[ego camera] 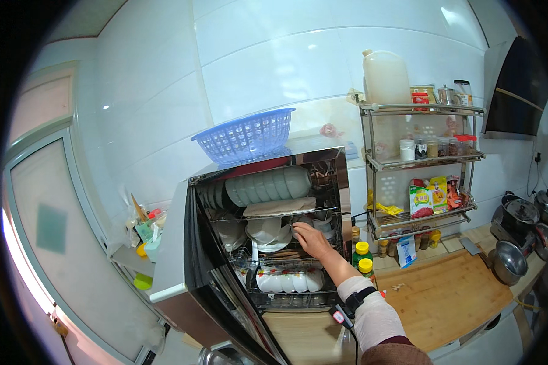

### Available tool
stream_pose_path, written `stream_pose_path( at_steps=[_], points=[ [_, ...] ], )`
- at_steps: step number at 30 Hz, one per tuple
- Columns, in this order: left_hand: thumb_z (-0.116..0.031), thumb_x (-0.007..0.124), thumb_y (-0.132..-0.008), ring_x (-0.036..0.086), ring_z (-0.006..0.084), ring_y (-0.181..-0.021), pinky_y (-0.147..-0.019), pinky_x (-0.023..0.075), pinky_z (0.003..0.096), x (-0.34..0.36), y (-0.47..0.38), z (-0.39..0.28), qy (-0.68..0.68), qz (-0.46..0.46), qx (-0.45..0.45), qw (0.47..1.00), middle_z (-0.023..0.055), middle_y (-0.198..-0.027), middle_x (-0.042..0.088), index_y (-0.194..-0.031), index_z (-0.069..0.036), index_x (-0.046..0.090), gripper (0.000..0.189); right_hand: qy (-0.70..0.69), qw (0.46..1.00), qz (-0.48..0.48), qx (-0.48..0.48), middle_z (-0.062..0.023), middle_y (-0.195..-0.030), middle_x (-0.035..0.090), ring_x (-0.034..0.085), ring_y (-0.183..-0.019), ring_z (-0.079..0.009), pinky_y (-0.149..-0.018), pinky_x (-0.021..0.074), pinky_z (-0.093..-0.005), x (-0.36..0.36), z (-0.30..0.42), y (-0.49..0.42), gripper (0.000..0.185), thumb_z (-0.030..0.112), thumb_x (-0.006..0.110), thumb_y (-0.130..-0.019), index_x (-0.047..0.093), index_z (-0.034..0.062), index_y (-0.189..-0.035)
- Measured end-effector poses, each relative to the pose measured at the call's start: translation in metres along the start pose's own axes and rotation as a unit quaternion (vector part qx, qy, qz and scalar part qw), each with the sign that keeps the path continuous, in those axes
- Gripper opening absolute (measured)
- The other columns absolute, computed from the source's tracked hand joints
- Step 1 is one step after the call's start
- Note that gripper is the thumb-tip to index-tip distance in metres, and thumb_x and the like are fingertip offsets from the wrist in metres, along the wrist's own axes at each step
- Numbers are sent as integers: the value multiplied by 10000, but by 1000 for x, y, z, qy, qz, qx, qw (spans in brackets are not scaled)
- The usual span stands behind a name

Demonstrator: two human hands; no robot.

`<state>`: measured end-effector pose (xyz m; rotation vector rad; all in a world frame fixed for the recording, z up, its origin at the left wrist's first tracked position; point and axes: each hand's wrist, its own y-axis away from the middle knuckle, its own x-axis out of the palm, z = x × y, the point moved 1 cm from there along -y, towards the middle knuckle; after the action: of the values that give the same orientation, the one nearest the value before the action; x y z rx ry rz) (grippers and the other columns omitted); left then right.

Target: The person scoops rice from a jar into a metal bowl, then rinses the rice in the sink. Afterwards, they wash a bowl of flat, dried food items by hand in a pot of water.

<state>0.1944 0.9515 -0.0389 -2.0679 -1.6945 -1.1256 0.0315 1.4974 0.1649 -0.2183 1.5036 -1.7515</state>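
My right hand (313,240) reaches into a dish cabinet (169,255) whose door is open. Its fingers are bent at the middle rack beside white bowls (264,230); whether they grip something there cannot be made out. On the upper rack stands a row of large pale green plates (269,186), with a folded beige cloth (281,206) below them. White bowls with a red pattern (290,280) line the lower rack. Something brown and stick-like, perhaps chopsticks (281,255), lies under the middle bowls. My left hand is out of view.
A blue plastic basket (249,137) sits on the cabinet. To the right stand a metal shelf rack (424,163) with jars and packets, yellow-capped bottles (362,251), a wooden cutting board (443,296), a cleaver (470,246) and metal pots (510,263). The cabinet door (228,292) projects towards me.
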Motion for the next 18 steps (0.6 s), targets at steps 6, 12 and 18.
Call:
stream_pose_path(
  at_steps=[6,12,18],
  points=[
    [-311,538,-720,514,365,-1062,-923,409,483,-3,-29,7,-19,15,-42,999,199,-1164,536,-1182,17,490,569,-49,998,-27,-26,-126,-991,611,609,-869,-271,-741,497,-327,-33,46,23,157,72,617,-785,601,-3,-922],
    [-278,573,-712,554,320,-1010,-892,449,453,74,-27,13,-96,25,-51,994,192,-1118,565,-1142,18,526,525,-68,991,-77,81,-81,-883,580,591,-729,-134,-627,492,-237,-89,82,63,131,21,653,-757,564,22,-854],
    [-200,553,-842,419,214,-1196,-1001,350,343,181,-38,21,-153,351,-194,903,145,-1336,384,-1356,10,263,627,-89,950,-112,276,-37,-908,565,523,-774,-95,-685,440,-233,-172,135,121,483,-10,599,-761,443,62,-1212]
  ],
)
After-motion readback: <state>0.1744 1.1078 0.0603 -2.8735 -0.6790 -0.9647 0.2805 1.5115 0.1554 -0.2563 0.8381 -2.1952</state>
